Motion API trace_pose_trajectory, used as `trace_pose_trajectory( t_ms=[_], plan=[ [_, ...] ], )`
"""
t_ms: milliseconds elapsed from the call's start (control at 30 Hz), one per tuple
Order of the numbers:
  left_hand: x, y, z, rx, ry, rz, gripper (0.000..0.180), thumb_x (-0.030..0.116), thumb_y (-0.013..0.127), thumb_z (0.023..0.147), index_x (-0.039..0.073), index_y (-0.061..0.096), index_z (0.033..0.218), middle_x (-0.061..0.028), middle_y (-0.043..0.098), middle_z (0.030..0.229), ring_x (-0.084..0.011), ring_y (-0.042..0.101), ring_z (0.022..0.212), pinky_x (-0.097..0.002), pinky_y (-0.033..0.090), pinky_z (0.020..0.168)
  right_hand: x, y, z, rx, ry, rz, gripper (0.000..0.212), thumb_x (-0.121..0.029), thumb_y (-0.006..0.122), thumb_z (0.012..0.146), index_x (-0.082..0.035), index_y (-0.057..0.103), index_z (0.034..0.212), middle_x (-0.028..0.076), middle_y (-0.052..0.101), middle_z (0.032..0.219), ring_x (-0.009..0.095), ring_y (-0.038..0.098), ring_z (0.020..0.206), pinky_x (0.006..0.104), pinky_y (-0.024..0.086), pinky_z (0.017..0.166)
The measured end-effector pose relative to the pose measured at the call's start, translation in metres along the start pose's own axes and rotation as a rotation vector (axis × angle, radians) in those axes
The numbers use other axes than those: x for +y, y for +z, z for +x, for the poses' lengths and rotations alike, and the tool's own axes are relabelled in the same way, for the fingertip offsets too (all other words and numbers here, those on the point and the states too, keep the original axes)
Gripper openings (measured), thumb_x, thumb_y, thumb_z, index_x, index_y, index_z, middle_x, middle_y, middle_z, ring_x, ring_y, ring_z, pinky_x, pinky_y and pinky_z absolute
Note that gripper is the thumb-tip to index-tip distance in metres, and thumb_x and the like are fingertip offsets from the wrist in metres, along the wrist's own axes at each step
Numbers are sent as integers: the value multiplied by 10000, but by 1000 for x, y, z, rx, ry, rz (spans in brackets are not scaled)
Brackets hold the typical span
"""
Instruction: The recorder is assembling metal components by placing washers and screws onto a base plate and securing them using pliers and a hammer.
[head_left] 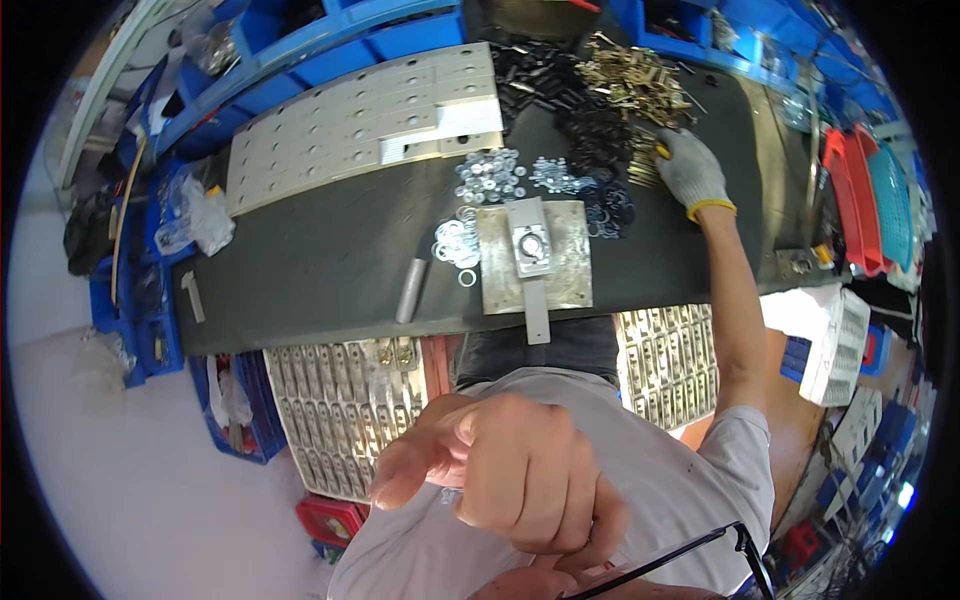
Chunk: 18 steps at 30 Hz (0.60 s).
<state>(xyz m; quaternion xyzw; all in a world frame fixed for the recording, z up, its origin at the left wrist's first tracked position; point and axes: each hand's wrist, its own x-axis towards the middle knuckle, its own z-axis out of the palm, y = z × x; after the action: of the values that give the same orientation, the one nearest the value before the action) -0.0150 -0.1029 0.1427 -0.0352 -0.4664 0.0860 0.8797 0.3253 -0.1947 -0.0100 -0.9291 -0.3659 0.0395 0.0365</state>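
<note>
My left hand is bare and raised close in front of my chest. Its fingers are curled in and the thumb sticks out to the left; the palm side is hidden. At the far right of the dark bench, my right hand wears a pale knit glove with a yellow cuff. Its fingers are bent down at the edge of a row of brass-coloured pins, and what they hold is hidden. A metal plate fixture lies in front of me, bearing a grey block with a round part in its middle.
Beyond the fixture lie heaps of washers, black parts and brass pins. A metal rod and large rings lie left of it. Cream panels cover the back left. Blue bins line the rear.
</note>
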Motion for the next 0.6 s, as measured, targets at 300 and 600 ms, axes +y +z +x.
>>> trace_pose_trajectory(
  t_ms=[300, 600],
  plan=[
    [38, 24, -12, 124, 19, 286, 655, 557, 561, 1029, 119, 417, 564, -14, 397, 538, -200, 419, 441, -467, 504, 731, -4, -24, -13, 68, -45, 112, 276, -271, 668, 962, -52, 718, 1123, 188, 695, 1151, 423, 635, 1093, 478, 508, 931],
    [199, -43, -111, 948, -539, 2723, 169, 46, 739, 904, -14, 760, 1061, -137, 716, 977, -305, 641, 903, -383, 524, 836, -74, -52, -118, -42, 2, 1049, 181, -154, 712, 990, 19, 706, 1046, 35, 700, 785, 80, 637, 773, 256, 505, 728]
  ],
)
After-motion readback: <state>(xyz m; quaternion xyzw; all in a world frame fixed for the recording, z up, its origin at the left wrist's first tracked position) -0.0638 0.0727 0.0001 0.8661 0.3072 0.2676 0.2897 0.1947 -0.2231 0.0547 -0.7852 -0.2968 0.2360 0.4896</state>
